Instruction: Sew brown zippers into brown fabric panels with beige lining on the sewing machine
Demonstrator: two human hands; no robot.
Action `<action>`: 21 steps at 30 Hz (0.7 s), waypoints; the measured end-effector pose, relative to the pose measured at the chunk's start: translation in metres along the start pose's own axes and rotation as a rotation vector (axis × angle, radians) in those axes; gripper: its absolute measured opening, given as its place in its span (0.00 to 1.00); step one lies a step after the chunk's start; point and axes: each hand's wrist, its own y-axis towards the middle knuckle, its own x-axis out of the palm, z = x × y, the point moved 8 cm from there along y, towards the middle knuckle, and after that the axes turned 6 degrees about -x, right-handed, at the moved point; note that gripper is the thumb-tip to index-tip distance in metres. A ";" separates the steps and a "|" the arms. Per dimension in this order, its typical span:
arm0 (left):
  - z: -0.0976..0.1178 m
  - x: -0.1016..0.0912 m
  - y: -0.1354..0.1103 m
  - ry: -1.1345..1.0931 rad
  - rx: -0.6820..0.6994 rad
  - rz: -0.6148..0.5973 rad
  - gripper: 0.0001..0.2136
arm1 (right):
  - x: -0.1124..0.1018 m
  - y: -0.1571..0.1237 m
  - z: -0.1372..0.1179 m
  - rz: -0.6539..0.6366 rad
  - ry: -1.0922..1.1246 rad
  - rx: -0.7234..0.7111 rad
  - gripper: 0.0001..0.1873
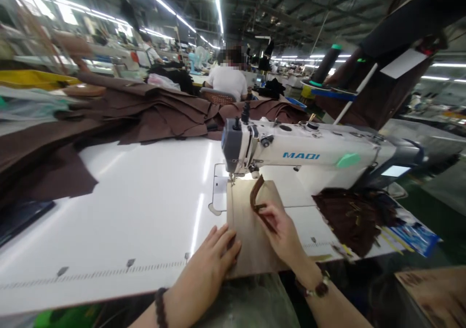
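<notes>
The left hand (pixel 210 260) lay open, palm down, its fingers loosely bent over the left edge of a flat beige rectangular panel (pixel 247 243). The right hand (pixel 283 233) gripped a narrow dark brown strip (pixel 256 192) between thumb and fingers, above the right part of that panel. The strip curved upward from the fingertips, its top end just below the arm of a white and grey sewing machine (pixel 304 141) with blue lettering.

The panel lay on a glossy white table (pixel 145 197) with a ruler printed along its near edge. Its far end reached the machine's needle area, and its near end reached the table's front edge. A dark braided bracelet (pixel 160 308) circled the left wrist.

Right of the hands, crumpled dark brown cloth (pixel 347 221) lay beside a blue and white plastic packet (pixel 418 236). Large layered brown fabric pieces (pixel 171 114) covered the table's far side. Beyond them sat a person in a white shirt (pixel 228 81), back turned.
</notes>
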 end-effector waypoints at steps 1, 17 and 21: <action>-0.001 -0.002 0.001 -0.034 -0.043 -0.010 0.16 | 0.014 0.000 -0.004 -0.109 -0.130 -0.038 0.05; -0.003 0.007 0.002 -0.109 -0.099 -0.020 0.05 | 0.047 0.036 -0.007 -0.598 -0.765 -0.022 0.08; -0.004 0.019 -0.002 -0.126 -0.082 -0.047 0.08 | 0.048 0.053 0.018 -0.366 -0.774 -0.124 0.07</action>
